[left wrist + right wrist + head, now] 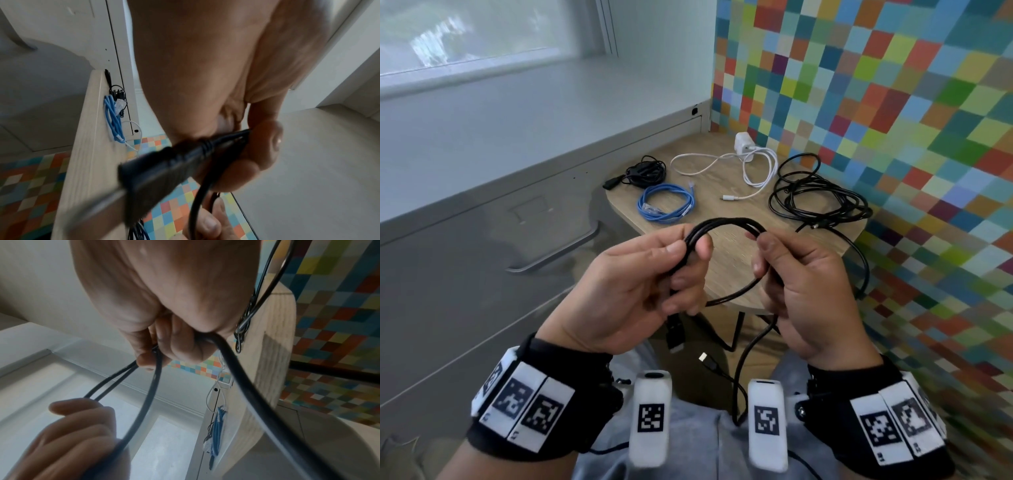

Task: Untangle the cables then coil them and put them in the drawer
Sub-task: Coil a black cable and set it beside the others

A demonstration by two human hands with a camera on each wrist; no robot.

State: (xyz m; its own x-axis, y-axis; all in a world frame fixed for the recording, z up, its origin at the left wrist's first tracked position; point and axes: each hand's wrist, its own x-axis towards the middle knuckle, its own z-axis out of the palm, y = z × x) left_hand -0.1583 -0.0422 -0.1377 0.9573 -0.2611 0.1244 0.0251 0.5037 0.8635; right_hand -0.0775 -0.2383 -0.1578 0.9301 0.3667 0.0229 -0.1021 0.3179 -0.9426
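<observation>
Both hands hold a black cable (726, 224) in loops over the near edge of the small wooden table (722, 260). My left hand (681, 253) grips the left side of the loops, and its plug end (156, 164) juts out below the fingers. My right hand (763, 250) grips the right side, its fingers curled round the strands (156, 363). The loose tail (743, 363) hangs to my lap. On the table lie a blue coil (666, 204), a small black bundle (643, 171), a white charger cable (750, 164) and a loose black tangle (818, 195).
A grey cabinet with a drawer handle (558, 253) runs along the left, its drawers closed. A multicoloured checkered wall (893, 102) stands right behind the table. A black cable (863, 260) trails off the table's right edge.
</observation>
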